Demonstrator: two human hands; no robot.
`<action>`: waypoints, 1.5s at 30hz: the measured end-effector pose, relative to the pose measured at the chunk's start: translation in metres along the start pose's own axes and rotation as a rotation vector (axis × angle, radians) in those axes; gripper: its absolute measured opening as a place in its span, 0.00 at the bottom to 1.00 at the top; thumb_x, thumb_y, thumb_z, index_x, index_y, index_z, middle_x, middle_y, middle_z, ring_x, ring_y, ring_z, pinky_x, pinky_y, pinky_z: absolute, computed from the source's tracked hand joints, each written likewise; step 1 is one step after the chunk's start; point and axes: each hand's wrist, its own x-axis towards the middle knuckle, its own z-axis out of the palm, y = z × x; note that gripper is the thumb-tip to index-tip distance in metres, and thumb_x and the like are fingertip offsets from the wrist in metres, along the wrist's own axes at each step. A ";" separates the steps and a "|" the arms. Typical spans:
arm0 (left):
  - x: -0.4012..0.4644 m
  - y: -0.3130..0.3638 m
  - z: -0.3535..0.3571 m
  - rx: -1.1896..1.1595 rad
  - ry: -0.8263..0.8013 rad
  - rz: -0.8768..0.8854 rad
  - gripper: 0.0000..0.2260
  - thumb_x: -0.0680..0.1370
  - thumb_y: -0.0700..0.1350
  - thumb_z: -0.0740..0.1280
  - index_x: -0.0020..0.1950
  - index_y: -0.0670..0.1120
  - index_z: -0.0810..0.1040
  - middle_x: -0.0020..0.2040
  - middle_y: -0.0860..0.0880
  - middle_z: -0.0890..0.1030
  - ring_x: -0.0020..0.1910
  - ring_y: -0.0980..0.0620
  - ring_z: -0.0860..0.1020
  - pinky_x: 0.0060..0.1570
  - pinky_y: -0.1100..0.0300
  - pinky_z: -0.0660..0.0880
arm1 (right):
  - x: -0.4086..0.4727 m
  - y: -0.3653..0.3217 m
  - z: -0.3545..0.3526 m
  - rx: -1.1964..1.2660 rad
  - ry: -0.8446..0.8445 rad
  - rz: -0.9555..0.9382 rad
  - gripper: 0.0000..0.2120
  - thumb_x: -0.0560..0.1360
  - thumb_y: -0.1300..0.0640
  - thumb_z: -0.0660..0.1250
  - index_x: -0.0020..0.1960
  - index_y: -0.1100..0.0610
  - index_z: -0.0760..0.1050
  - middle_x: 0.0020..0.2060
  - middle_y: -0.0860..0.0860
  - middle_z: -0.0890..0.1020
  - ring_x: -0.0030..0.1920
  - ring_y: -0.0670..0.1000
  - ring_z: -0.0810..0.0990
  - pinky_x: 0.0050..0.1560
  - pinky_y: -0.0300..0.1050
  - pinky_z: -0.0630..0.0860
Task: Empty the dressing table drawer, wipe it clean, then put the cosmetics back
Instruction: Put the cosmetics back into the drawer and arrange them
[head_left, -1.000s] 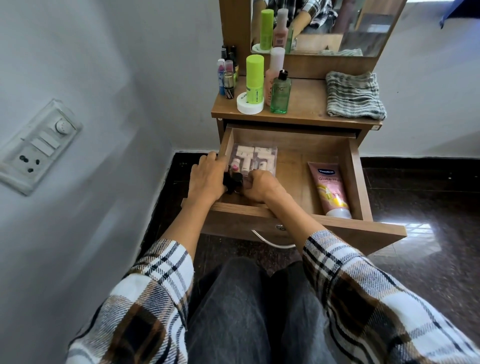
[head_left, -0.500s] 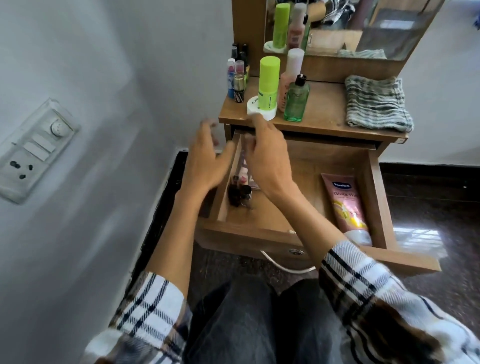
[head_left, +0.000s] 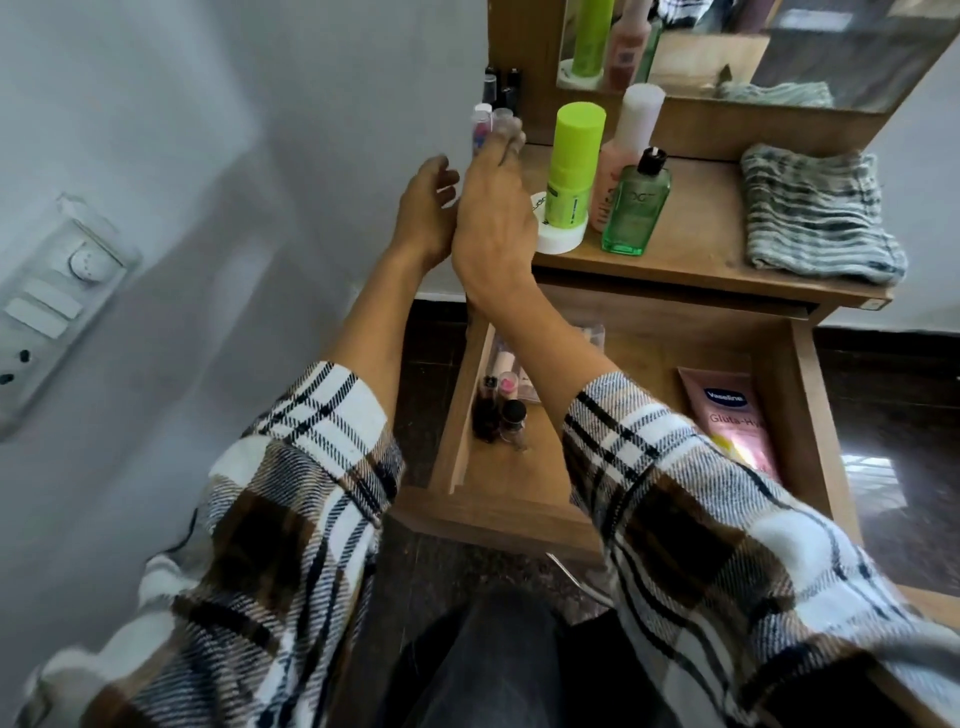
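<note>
Against the grey wall, on the bench (head_left: 691, 244) corner, small tubes (head_left: 485, 122) stand close together, and we could knock them over because our right hand (head_left: 493, 218) reaches them with fingers we cannot read. Our left hand (head_left: 423, 208) hovers spread just beside it. Little bottles (head_left: 498, 410) are in the drawer (head_left: 519, 467) below, well apart from both hands.

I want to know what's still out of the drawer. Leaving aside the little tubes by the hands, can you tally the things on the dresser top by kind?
Bottles: 3, lime green, pink, clear green
Round white tub: 1
Folded cloth: 1
Total: 5
</note>
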 end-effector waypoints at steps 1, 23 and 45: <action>0.003 -0.001 0.001 -0.009 -0.012 -0.003 0.17 0.81 0.39 0.57 0.68 0.34 0.65 0.66 0.37 0.71 0.63 0.44 0.72 0.51 0.73 0.72 | 0.001 0.000 0.002 0.000 0.019 0.022 0.26 0.82 0.62 0.54 0.75 0.66 0.46 0.74 0.63 0.59 0.72 0.54 0.66 0.67 0.43 0.68; 0.012 -0.005 0.009 0.025 -0.013 0.072 0.08 0.78 0.41 0.64 0.52 0.43 0.65 0.50 0.47 0.73 0.41 0.55 0.74 0.36 0.73 0.72 | 0.018 0.004 -0.004 0.068 0.070 0.165 0.21 0.78 0.63 0.60 0.70 0.58 0.59 0.54 0.53 0.79 0.54 0.51 0.79 0.46 0.40 0.75; -0.091 0.004 -0.018 0.126 0.048 0.289 0.09 0.78 0.44 0.64 0.58 0.44 0.73 0.50 0.56 0.75 0.44 0.68 0.72 0.44 0.72 0.67 | -0.065 0.009 -0.060 0.491 -0.021 0.028 0.16 0.76 0.68 0.60 0.62 0.59 0.66 0.49 0.56 0.80 0.49 0.55 0.80 0.48 0.54 0.79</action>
